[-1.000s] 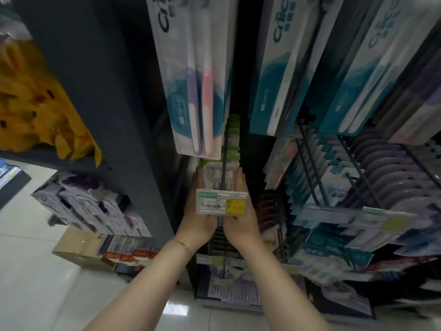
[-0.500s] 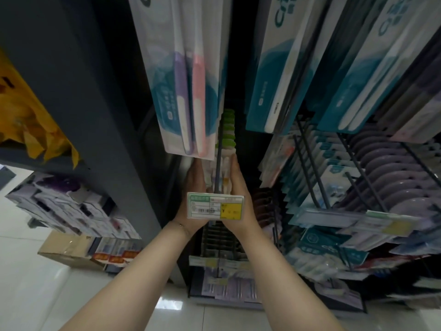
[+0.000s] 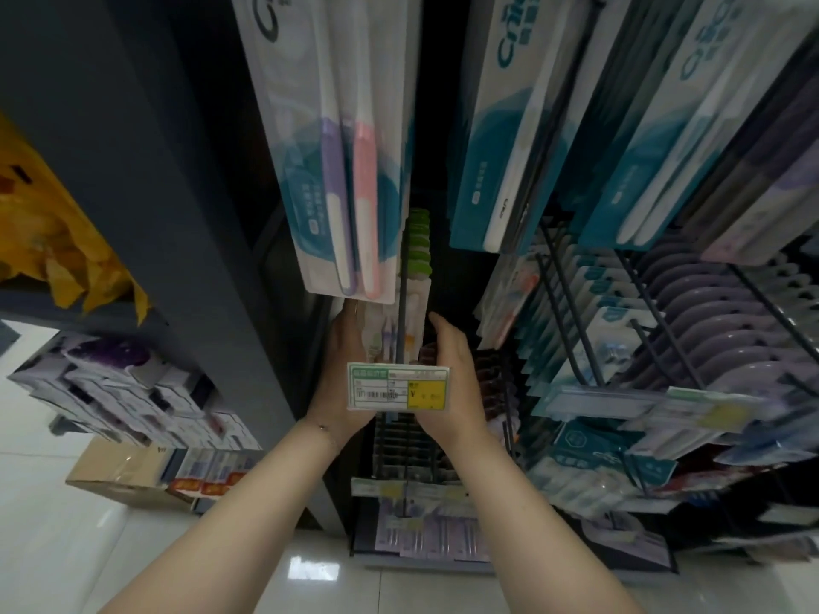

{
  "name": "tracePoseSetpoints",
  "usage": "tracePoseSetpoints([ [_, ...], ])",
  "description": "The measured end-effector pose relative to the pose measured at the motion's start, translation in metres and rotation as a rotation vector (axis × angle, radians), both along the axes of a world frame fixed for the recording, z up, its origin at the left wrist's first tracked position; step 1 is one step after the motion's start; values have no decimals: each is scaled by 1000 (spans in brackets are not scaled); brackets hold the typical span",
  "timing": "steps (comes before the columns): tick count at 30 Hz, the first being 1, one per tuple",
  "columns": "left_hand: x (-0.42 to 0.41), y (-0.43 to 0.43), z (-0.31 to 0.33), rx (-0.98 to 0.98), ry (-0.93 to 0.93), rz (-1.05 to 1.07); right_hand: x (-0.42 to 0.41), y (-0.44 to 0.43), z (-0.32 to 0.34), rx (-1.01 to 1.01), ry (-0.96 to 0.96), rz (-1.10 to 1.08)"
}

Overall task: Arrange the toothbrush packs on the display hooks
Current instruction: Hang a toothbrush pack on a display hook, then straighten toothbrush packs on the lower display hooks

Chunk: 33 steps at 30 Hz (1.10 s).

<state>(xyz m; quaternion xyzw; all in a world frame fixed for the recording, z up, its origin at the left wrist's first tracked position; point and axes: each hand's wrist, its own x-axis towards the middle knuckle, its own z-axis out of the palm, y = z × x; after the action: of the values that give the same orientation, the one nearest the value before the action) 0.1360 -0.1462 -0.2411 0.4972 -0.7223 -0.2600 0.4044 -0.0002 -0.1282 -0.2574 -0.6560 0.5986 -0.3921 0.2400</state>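
Toothbrush packs [image 3: 381, 336] hang in a row on the dark display hook [image 3: 401, 299], under a large pink-and-purple pack [image 3: 350, 170]; we flank the front ones, left hand [image 3: 339, 370] with straight fingers flat along their left edge, right hand [image 3: 456, 374] with straight fingers just beside the right edge; the price tag [image 3: 397, 386] hides our thumbs.

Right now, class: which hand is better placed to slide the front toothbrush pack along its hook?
Left hand, probably: its fingers touch the edge of the toothbrush pack; the right hand stands slightly clear.
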Motion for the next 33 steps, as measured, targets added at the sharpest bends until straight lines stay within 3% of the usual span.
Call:
tracePoseSetpoints([
  [4, 2, 12, -13, 102, -138, 70, -19, 14, -4, 74, 407, -84],
  [7, -1, 27, -18, 182, -306, 76, -33, 32, -6, 51, 500, -71],
  [12, -12, 49, -31, -19, -676, -84, -62, 63, -9, 123, 607, -29],
  [15, -35, 64, -36, -56, -749, -134, -83, 86, -13, 169, 623, -33],
  [33, -269, 131, -17, -7, -673, -122, -302, 150, 3, 186, 595, -83],
])
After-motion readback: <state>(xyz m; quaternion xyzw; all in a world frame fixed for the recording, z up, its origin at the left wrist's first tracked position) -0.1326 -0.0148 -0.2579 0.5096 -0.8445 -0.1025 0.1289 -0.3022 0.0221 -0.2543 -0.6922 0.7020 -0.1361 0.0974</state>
